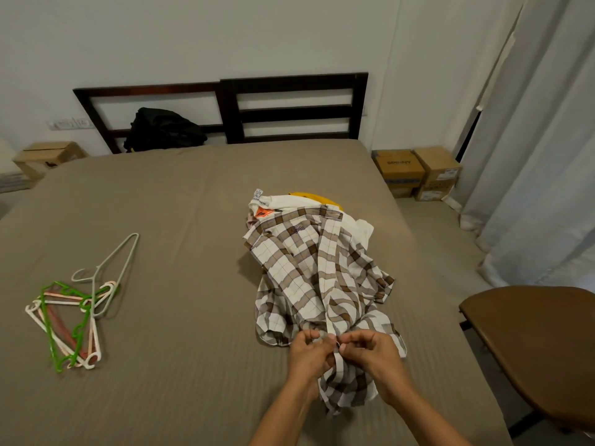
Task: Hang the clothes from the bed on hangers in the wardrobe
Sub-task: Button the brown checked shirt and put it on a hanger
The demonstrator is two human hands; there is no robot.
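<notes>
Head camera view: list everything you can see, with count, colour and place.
bed: one, taupe sheet, centre
other clothes: number unclear, white, yellow, orange, on the bed
checked shirt: one, white-brown, atop them
hangers: several, green, white, pink, grey, bed's left
headboard: one, dark, at wall
bag: one, black, by headboard
boxes: several, brown, floor beside bed
curtain: one, pale, right
chair: one, brown, lower right
left hand: one, pinches shirt's near edge
right hand: one, pinches same edge

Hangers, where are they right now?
In the head view, the hangers lie in a pile on the left of the bed, apart from the checked shirt to their right.
</notes>
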